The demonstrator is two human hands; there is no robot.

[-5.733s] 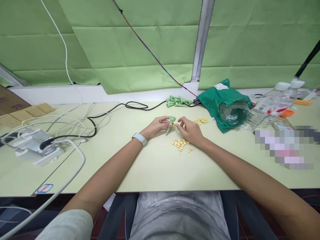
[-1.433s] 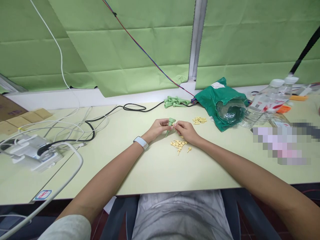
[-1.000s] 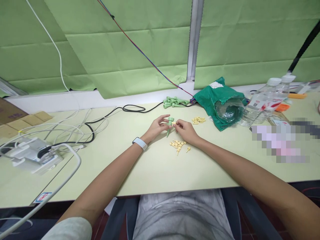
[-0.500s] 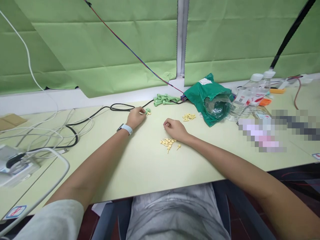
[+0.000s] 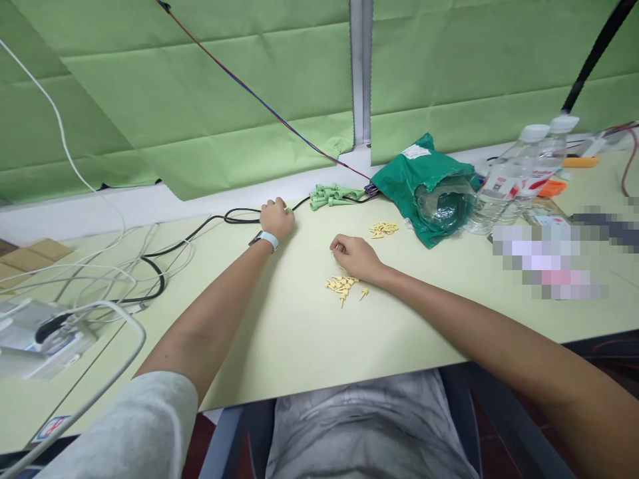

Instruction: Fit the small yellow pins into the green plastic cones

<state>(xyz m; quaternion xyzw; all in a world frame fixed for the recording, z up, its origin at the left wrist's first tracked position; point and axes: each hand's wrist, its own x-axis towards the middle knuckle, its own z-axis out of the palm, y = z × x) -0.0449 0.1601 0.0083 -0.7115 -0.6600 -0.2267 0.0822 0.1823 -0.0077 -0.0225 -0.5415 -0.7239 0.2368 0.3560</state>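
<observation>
My left hand (image 5: 277, 219) is over the back of the table, its fingers bent down around a small green piece that shows at its right side. Behind and to its right lies a pile of green cone-shaped pieces (image 5: 329, 195). My right hand (image 5: 357, 257) rests with curled fingers on the table; whatever its fingertips hold, if anything, is too small to make out. Just below it are several small yellow pegs (image 5: 342, 285), with one peg (image 5: 365, 293) apart. A second group of yellow pieces (image 5: 383, 229) lies farther back to the right.
A torn green plastic bag (image 5: 429, 179) and two clear bottles (image 5: 504, 179) stand at the back right. Black cable (image 5: 239, 215) runs behind my left hand. White cables and a power strip (image 5: 44, 339) crowd the left side, near cardboard (image 5: 37, 256).
My left hand has turned over, knuckles up, and covers the spot where green and yellow pieces showed at its fingertips. The view has shifted slightly. My right hand keeps its pose.
</observation>
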